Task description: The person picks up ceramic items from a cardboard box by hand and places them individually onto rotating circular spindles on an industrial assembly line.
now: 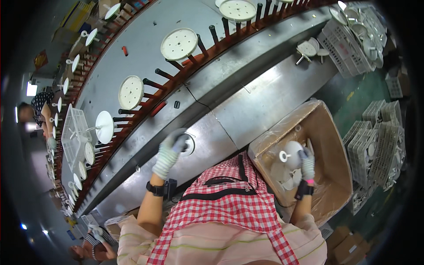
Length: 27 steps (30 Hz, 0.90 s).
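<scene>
My left hand (170, 150), in a pale glove with grey fingers, is closed at the edge of a white disc (190, 146) above the metal bench. Its fingers are slightly blurred and hide part of that disc. Over on the right, my right hand (308, 164), gloved the same way, reaches into a cardboard box (335, 176) lined with clear plastic. Its fingers grip the edge of a white round disc with a ring-ended stem (292, 154). More white pieces (289, 180) lie beneath it in the box.
A curved rack of upright pegs (187, 62) runs along the bench, carrying perforated white discs (179, 44). White plastic baskets (342, 51) full of discs stand at the far right; more baskets (373, 145) sit on the green floor. Co-workers (95, 245) are at left.
</scene>
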### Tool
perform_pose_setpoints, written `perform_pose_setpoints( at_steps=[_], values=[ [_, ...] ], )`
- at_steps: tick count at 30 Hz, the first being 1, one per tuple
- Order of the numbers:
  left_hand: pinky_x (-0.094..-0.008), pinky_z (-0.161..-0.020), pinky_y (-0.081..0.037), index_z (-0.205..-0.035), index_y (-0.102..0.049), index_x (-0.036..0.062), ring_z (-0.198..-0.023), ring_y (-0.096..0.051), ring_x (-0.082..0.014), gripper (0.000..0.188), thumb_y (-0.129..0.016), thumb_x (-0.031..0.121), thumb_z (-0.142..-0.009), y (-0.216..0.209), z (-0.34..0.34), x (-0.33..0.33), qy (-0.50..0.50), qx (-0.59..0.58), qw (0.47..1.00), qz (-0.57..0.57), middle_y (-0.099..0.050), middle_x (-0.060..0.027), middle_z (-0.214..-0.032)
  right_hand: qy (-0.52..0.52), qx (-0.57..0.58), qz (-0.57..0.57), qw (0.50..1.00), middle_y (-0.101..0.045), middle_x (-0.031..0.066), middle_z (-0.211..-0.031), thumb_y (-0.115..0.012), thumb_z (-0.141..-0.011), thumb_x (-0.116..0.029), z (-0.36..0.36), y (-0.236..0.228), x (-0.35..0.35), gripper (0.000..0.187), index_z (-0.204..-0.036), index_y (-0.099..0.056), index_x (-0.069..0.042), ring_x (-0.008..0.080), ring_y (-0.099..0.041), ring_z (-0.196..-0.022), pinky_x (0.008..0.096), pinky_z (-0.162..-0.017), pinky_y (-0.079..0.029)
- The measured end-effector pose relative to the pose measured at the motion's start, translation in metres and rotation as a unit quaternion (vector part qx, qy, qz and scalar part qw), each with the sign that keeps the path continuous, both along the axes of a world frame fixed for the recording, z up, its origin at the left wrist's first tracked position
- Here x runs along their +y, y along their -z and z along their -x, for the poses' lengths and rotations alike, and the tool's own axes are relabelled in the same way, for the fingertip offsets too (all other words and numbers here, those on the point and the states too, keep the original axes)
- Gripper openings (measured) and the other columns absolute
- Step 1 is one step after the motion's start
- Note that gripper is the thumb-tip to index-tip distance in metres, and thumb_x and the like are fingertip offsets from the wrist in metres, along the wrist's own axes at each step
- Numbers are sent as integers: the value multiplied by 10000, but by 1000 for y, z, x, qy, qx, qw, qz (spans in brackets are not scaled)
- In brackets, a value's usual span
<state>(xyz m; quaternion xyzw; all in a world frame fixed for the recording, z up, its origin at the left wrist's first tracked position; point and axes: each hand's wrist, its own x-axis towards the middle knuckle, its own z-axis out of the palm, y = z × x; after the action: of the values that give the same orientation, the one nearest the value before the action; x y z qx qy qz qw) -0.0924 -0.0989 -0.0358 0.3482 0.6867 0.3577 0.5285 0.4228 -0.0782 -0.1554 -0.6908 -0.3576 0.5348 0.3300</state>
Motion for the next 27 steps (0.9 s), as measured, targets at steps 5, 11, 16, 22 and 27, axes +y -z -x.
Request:
perform_pose_setpoints(
  at_steps=[5,11,16,22,27],
  values=[
    [-291,-851,-472,-1376,-348,19,-1048,-539,-147,683,-669,251,-819,-34,-77,58,282,-105,930,-210,-521,-123,-1245,-74,221,-173,957,-582,124,-1125,-610,-841,-430,109,-159,65,651,-1237,-478,69,204,-564,-997,332,-888,-447],
    [-317,-879,-467,-1263,-450,-36,-1026,-570,-206,626,-629,379,-829,-80,-95,113,58,-195,956,-209,-587,-161,-1146,-283,-66,-505,812,-579,186,-1112,-633,-788,-294,241,-182,131,588,-1290,-472,-33,317,-557,-1035,397,-910,-433],
    [-319,-871,-457,-1279,-452,5,-1007,-561,-198,574,-555,405,-880,-85,-63,198,11,-181,936,-303,-580,-135,-1135,-215,-89,-587,776,-571,160,-1138,-580,-836,-276,314,-191,240,323,-1106,-600,-99,391,-535,-1016,469,-862,-437],
    [-402,-928,-398,-1328,-435,48,-1086,-513,-271,648,-467,525,-889,-68,4,252,-66,122,960,-244,-557,-160,-1182,-264,-385,-353,811,-561,166,-1190,-417,-842,-582,360,-177,337,596,-1253,-528,-165,381,-540,-1068,483,-931,-397],
    [-364,-889,-420,-1191,-551,-24,-972,-578,-268,702,-412,586,-873,-46,36,307,3,102,983,-153,-619,-175,-1082,-259,-410,-427,764,-524,180,-1225,-376,-879,-492,398,-176,301,601,-1352,-434,-126,379,-554,-1021,476,-912,-409]
  ],
)
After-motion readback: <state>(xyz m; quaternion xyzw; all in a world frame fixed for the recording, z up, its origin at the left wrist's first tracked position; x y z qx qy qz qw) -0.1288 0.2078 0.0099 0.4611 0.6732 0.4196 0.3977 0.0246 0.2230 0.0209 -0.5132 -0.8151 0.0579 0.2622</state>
